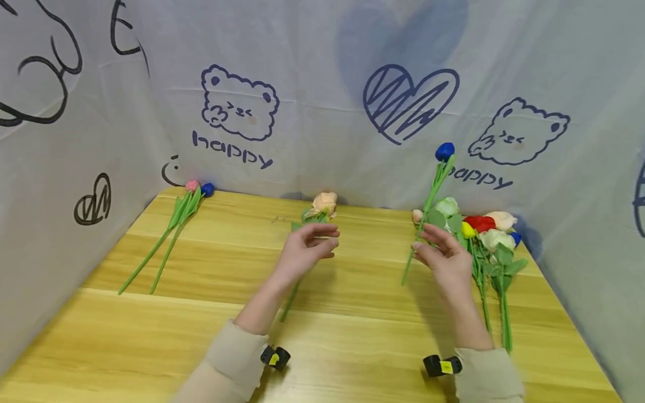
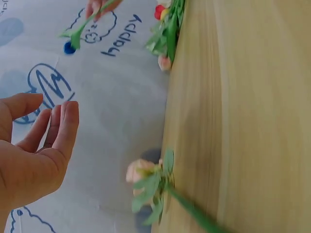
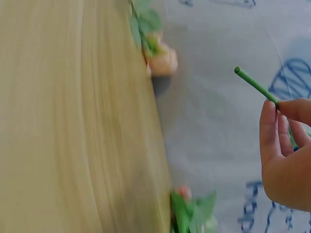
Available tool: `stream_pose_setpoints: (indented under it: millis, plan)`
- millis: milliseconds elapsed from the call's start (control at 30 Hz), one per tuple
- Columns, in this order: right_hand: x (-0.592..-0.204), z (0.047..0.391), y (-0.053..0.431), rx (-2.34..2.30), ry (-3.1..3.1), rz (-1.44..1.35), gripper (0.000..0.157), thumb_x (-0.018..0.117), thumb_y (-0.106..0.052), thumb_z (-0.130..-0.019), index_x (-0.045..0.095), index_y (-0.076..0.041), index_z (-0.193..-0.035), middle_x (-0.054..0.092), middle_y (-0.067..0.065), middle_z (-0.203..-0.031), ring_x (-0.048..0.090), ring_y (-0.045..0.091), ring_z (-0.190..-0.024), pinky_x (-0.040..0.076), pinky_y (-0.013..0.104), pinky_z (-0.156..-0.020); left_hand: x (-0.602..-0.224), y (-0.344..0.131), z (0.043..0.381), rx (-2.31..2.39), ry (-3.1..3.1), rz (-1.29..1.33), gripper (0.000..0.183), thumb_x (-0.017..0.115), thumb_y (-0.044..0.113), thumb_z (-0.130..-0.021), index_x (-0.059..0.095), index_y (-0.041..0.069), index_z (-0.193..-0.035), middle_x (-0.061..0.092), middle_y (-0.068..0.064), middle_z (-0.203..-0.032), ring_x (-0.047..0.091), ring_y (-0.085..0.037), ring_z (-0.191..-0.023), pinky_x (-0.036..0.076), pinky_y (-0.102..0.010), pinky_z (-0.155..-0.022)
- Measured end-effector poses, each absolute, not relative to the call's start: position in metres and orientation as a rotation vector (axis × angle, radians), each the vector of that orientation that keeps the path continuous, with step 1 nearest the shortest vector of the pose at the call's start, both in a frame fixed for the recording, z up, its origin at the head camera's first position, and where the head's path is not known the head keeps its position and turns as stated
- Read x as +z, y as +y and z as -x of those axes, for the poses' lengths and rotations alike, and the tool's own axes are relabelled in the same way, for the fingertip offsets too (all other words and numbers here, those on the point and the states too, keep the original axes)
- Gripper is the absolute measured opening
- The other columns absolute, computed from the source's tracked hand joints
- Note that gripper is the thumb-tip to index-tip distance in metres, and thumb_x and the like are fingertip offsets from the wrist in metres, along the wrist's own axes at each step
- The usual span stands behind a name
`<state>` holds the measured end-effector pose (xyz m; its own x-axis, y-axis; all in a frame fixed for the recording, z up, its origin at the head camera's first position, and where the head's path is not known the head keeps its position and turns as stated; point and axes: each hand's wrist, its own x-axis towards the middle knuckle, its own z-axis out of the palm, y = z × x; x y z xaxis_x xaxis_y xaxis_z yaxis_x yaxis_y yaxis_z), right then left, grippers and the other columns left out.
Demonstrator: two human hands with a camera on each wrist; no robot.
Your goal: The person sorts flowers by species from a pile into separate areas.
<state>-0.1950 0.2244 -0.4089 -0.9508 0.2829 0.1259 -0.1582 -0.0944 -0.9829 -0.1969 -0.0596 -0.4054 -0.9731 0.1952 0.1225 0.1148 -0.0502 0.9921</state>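
My right hand pinches the green stem of a blue tulip between thumb and fingertips, raised over the table with the bloom up. In the right wrist view the cut end of the tulip's stem sticks out past the fingertips. My left hand hovers with nothing in it, fingers loosely bent and thumb apart from them in the left wrist view. Below and behind it a peach rose lies on the wooden table, its stem partly hidden by the hand and forearm.
At the left lie a pink tulip and another blue tulip. A pile at the right includes a red rose, a yellow tulip and several pale roses. A printed cloth stands behind the table and along its sides.
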Motion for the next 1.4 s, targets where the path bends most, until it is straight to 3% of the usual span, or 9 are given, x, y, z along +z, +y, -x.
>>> stream_pose_setpoints:
  millis: [233,467,567,767,1400]
  plan:
    - [-0.418,0.199,0.174,2.223,-1.817,-0.002,0.045,0.070,0.016,-0.090,0.064,0.006,-0.134,0.072,0.000,-0.104,0.073,0.010,-0.085,0.064,0.030,-0.079,-0.408,-0.044,0.196,2.155,2.177,-0.376,0.032,0.069,0.004,-0.099,0.066,-0.001,-0.131,0.068,-0.019,-0.126,0.070,-0.029,-0.109,0.064,-0.037,-0.085]
    - [-0.425,0.206,0.144,2.268,-1.771,-0.052,0.044,0.069,0.017,-0.090,0.064,0.007,-0.133,0.071,0.005,-0.107,0.072,0.011,-0.085,0.064,0.031,-0.079,-0.416,-0.036,0.197,2.073,2.161,-0.341,0.026,0.069,0.003,-0.098,0.067,-0.006,-0.123,0.068,-0.022,-0.121,0.071,-0.037,-0.106,0.065,-0.040,-0.077]
    - [-0.426,0.207,0.138,2.268,-1.773,-0.054,0.044,0.070,0.016,-0.090,0.064,0.006,-0.133,0.069,0.005,-0.108,0.072,0.012,-0.085,0.064,0.032,-0.080,-0.420,-0.034,0.197,2.026,2.153,-0.323,0.024,0.070,0.004,-0.098,0.068,-0.006,-0.120,0.070,-0.021,-0.118,0.072,-0.032,-0.100,0.065,-0.043,-0.079]
    - [-0.429,0.207,0.129,2.272,-1.779,-0.067,0.045,0.072,0.015,-0.089,0.065,0.005,-0.132,0.069,0.005,-0.109,0.072,0.013,-0.085,0.064,0.032,-0.079,-0.424,-0.034,0.198,1.979,2.185,-0.283,0.022,0.072,0.006,-0.097,0.070,-0.003,-0.117,0.072,-0.017,-0.112,0.072,-0.020,-0.090,0.065,-0.040,-0.077]
    - [-0.427,0.208,0.124,2.338,-1.825,-0.099,0.041,0.071,0.011,-0.092,0.066,0.003,-0.132,0.069,0.008,-0.113,0.072,0.014,-0.089,0.064,0.034,-0.083,-0.422,-0.044,0.196,1.975,2.175,-0.214,0.019,0.072,0.005,-0.097,0.070,0.000,-0.115,0.071,-0.014,-0.107,0.072,-0.018,-0.090,0.064,-0.037,-0.076]
